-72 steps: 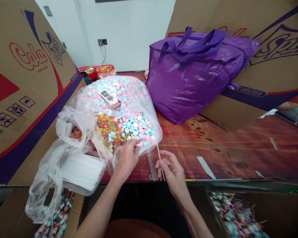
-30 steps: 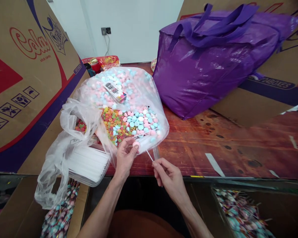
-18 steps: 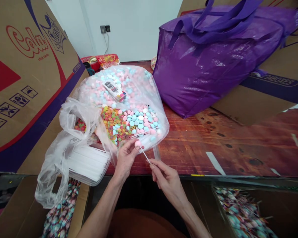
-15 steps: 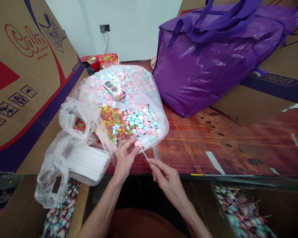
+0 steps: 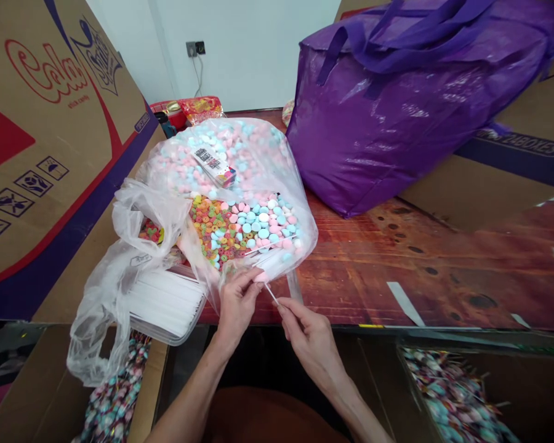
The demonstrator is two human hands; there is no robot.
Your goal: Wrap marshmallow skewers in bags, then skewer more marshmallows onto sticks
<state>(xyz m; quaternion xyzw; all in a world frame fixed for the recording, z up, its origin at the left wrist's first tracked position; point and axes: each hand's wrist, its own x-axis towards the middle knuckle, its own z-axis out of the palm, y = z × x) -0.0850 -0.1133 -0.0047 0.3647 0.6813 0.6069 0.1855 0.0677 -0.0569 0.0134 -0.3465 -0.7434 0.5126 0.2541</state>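
Note:
Between thumb and fingers, my left hand (image 5: 236, 299) pinches a pink marshmallow (image 5: 260, 277). My right hand (image 5: 310, 335) grips a thin white stick (image 5: 271, 293) near its lower end, and the stick's other end meets the marshmallow. Just beyond my hands lies a clear plastic bag (image 5: 307, 237) full of pink, blue and white marshmallows (image 5: 263, 218). Small ring-shaped gummy candies (image 5: 212, 227) sit at its opening, with loose white sticks beside them. To the left, a clear plastic tub (image 5: 184, 337) holds many white sticks (image 5: 164, 301), partly covered by a crumpled plastic bag (image 5: 99, 301).
A large purple bag (image 5: 364, 129) stands at the back right, before a cardboard box (image 5: 443, 191). Another tall box (image 5: 41, 154) rises at left. Below the table edge, open boxes hold wrapped candies (image 5: 461, 394). A small pack of printed cards (image 5: 213, 165) rests on the marshmallow bag.
The marshmallow and my left fingertips have moved slightly down, closer to my right hand, and less of the stick shows between them. The view has shifted slightly.

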